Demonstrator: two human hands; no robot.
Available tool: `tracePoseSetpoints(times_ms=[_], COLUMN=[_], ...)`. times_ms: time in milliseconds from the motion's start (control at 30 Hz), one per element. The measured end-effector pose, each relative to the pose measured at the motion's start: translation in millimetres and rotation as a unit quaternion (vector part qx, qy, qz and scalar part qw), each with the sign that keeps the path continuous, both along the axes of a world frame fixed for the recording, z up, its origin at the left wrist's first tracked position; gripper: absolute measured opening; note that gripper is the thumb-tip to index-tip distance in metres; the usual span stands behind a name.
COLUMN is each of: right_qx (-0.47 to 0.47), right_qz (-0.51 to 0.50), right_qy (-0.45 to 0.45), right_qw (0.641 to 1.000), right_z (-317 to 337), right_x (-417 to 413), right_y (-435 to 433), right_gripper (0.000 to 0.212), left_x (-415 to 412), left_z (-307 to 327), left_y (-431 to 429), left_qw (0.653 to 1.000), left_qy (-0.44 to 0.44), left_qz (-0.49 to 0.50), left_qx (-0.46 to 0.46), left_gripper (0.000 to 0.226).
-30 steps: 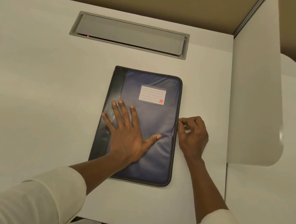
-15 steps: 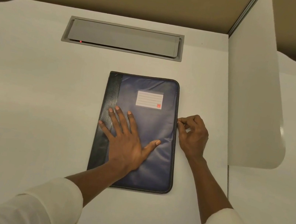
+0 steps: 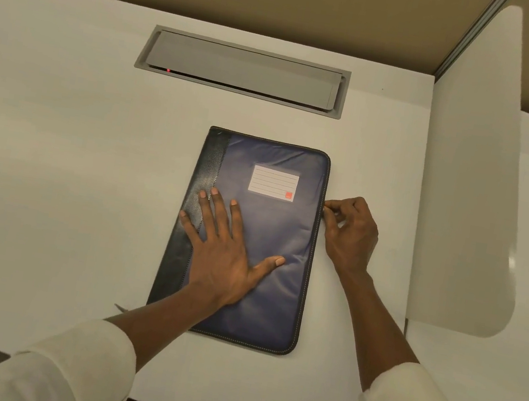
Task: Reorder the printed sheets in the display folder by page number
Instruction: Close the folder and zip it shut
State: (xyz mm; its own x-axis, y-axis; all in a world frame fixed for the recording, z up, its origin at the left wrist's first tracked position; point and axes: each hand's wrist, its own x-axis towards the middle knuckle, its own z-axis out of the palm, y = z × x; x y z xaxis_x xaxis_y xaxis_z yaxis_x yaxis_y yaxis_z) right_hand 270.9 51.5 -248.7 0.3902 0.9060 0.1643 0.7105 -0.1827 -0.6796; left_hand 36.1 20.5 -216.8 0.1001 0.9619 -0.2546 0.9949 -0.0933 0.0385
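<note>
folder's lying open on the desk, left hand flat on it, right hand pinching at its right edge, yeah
Not open: the head view shows the folder shut on the desk, left hand flat on it, right hand pinching at its right edge.

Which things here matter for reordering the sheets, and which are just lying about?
Job: blue folder, closed; left hand flat on its cover; right hand pinching its right edge.
Idle: grey desk hatch; white divider panel.

folder (image 3: 271, 236): closed, flat on white desk (image 3: 53, 167)
left hand (image 3: 223, 256): pressing flat on cover
right hand (image 3: 349, 234): pinching at folder's right edge
</note>
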Motion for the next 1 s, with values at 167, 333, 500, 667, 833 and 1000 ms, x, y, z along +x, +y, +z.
tracePoseSetpoints(times_ms=[167, 333, 500, 667, 833, 1000], right_qx=[-0.017, -0.018, -0.019, -0.034, -0.045, -0.046], right_qz=[-0.013, 0.002, 0.009, -0.021, -0.027, -0.008], right_qy=[0.006, 0.012, 0.02, -0.018, -0.024, -0.014], right_qw=[1.0, 1.0, 1.0, 0.999, 0.998, 0.999], right_z=[3.9, 2.1, -0.4, 2.7, 4.3, 5.4], right_x=[1.3, 7.2, 8.6, 9.8, 15.6, 24.2], right_y=[20.3, 31.0, 29.2, 46.6, 76.5, 98.8], right_gripper=[0.002, 0.002, 0.001, 0.002, 0.004, 0.007], left_x=[-0.1, -0.4, 8.0, 17.3, 17.6, 16.8], left_z=[1.0, -0.2, 5.1, 0.2, 1.1, -1.0], left_y=[-0.3, 0.3, 10.5, 14.3, 16.1, 15.2], left_qw=[1.0, 1.0, 0.998, 0.997, 0.998, 0.998], left_qy=[0.01, 0.003, -0.031, -0.033, 0.005, 0.013], left_qz=[-0.007, 0.002, 0.056, 0.07, 0.056, 0.053], left_qx=[0.001, -0.002, -0.006, 0.018, 0.009, 0.01], left_gripper=[0.138, 0.139, 0.137, 0.137, 0.131, 0.13])
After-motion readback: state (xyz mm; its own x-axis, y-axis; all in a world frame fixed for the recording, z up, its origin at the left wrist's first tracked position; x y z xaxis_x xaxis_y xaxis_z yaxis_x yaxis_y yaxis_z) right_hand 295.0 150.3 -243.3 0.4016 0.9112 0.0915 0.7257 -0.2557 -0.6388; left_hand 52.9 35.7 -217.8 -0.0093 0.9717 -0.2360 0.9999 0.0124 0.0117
